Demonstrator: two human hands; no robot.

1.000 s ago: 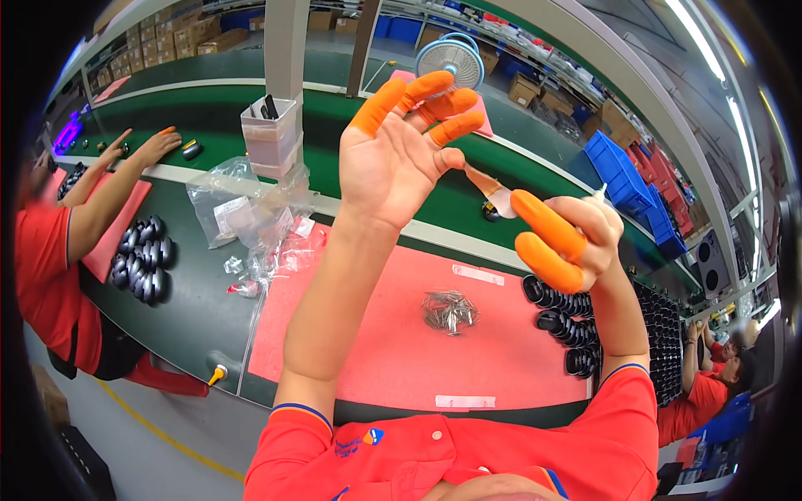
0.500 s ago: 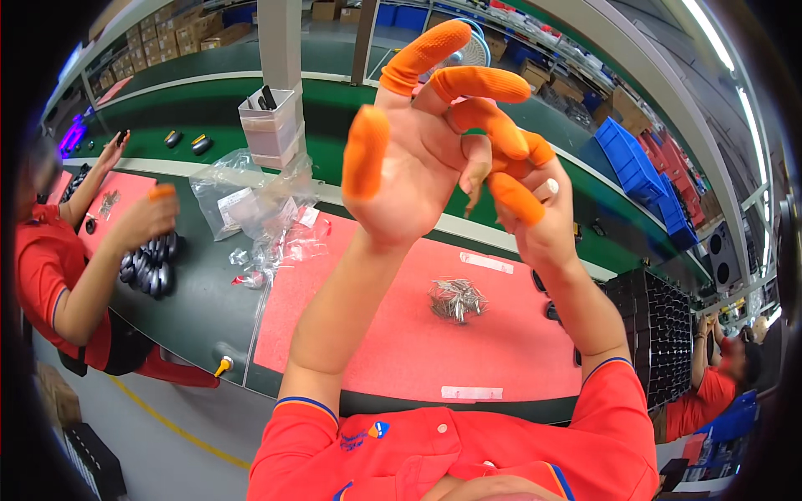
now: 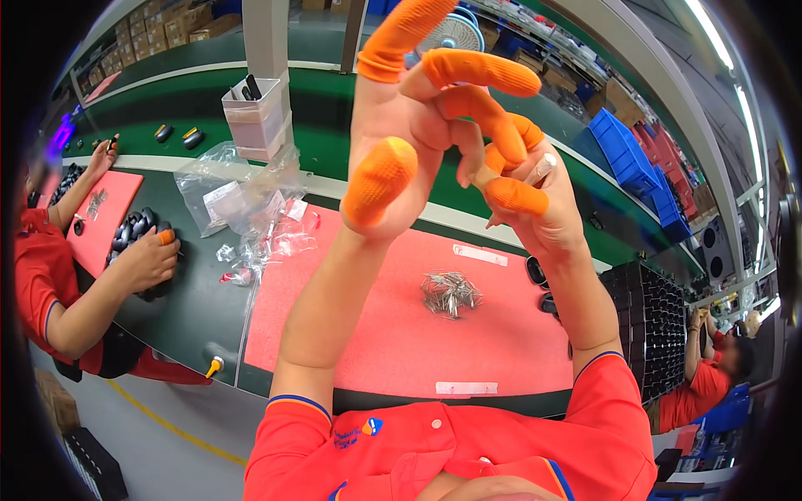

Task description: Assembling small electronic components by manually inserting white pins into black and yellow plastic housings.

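Head cam: L hand [image 3: 407, 127] loosely spread, R hand [image 3: 549, 220] curled near its pinky; can't tell if pinching. Orange finger cots [image 3: 382, 178] prob. light, stretchy; hold @ cuffs.

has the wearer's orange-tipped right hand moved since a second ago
Yes. Against the pile of thin silvery metal pins on the flat pink mat, the right hand has shifted left and upward in the view, towards the orange-tipped left hand.

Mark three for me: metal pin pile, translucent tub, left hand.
Metal pin pile [image 3: 451, 294]: head view, middle of the heap.
Translucent tub [image 3: 254, 130]: head view, its near wall.
Left hand [image 3: 423, 138]: head view, the palm.
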